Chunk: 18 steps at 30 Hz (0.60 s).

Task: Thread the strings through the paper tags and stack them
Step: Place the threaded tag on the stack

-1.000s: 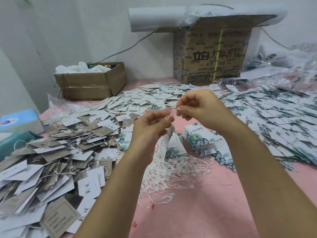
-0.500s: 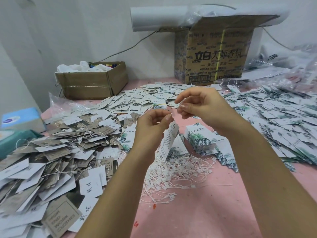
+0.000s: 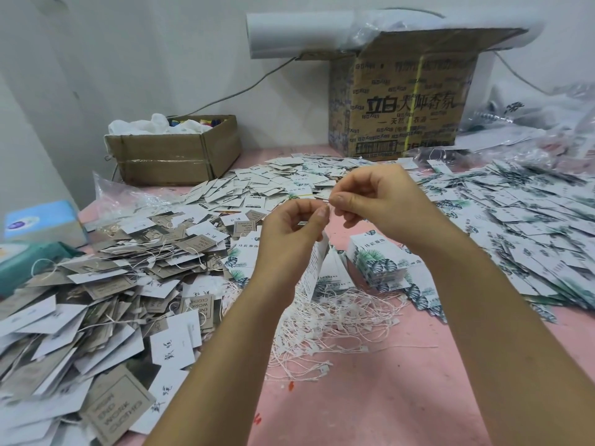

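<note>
My left hand [image 3: 291,226] pinches the top of a small bunch of white paper tags [image 3: 316,268] that hang down edge-on above the table. My right hand [image 3: 376,197] is just to its right, fingertips pinched together against the left hand's fingertips; the string between them is too thin to make out. Below the hands lies a tangle of loose white strings [image 3: 325,323] on the pink table [image 3: 370,397]. A neat stack of leaf-printed tags [image 3: 376,262] stands right of the hanging tags.
A heap of grey and white strung tags [image 3: 96,300] covers the left side. Leaf-printed tags [image 3: 521,226] spread over the right. White tags [image 3: 257,188] lie behind. Two cardboard boxes [image 3: 174,156] [image 3: 402,101] stand at the wall, tissue packs [image 3: 38,223] at far left.
Both hands stayed nearly in place, working fingertip to fingertip. The tags hanging from my left hand swung slightly and now hang lower and more edge-on.
</note>
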Each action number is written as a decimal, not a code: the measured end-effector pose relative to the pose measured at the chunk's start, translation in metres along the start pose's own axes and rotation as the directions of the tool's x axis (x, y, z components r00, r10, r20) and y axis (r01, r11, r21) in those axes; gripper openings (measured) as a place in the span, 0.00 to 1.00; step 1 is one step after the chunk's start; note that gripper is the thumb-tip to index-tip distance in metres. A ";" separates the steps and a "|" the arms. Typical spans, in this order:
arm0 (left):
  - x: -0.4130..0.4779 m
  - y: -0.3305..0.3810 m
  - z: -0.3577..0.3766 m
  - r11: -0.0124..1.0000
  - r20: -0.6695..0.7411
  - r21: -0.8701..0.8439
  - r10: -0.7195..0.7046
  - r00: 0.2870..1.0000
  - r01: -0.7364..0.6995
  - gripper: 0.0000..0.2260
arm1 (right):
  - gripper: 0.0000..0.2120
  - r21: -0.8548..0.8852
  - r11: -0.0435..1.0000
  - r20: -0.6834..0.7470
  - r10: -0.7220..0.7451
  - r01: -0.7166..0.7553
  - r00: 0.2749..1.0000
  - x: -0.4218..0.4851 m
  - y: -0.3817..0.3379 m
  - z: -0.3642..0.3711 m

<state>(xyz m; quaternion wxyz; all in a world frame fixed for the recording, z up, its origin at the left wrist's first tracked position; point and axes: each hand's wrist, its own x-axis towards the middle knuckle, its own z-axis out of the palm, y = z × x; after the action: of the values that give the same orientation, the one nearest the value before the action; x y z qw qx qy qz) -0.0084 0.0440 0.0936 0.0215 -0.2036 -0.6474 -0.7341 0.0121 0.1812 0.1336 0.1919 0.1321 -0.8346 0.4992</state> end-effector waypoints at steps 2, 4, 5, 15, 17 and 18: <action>0.000 0.001 0.000 1.000 -0.001 -0.007 0.008 1.000 -0.008 0.06 | 0.07 -0.010 1.000 0.013 0.003 -0.002 1.000 0.000 0.000 0.001; 0.000 0.001 0.001 1.000 -0.006 -0.010 0.011 1.000 -0.012 0.06 | 0.06 -0.005 1.000 0.021 0.003 -0.003 1.000 -0.001 0.000 0.001; 0.000 0.000 0.000 1.000 -0.010 -0.011 0.013 1.000 -0.013 0.05 | 0.05 -0.001 1.000 0.024 0.002 -0.002 1.000 -0.001 0.000 0.001; -0.001 -0.001 0.001 0.999 -0.019 0.032 0.034 0.999 -0.034 0.05 | 0.05 0.026 1.000 -0.010 -0.005 0.005 1.000 0.001 0.000 0.005; -0.001 -0.001 0.001 0.999 -0.025 0.031 0.035 0.999 -0.034 0.05 | 0.05 0.051 0.999 -0.021 -0.001 0.002 1.000 0.001 0.000 0.006; -0.001 -0.001 0.002 0.999 -0.028 0.030 0.034 0.999 -0.034 0.05 | 0.05 0.064 0.998 -0.027 0.002 0.000 1.000 0.001 0.001 0.007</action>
<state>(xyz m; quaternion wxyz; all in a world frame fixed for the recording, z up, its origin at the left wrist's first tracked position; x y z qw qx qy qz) -0.0076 0.0456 0.0921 0.0464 -0.2036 -0.6543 -0.7269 0.0100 0.1756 0.1305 0.1983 0.1309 -0.8156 0.5276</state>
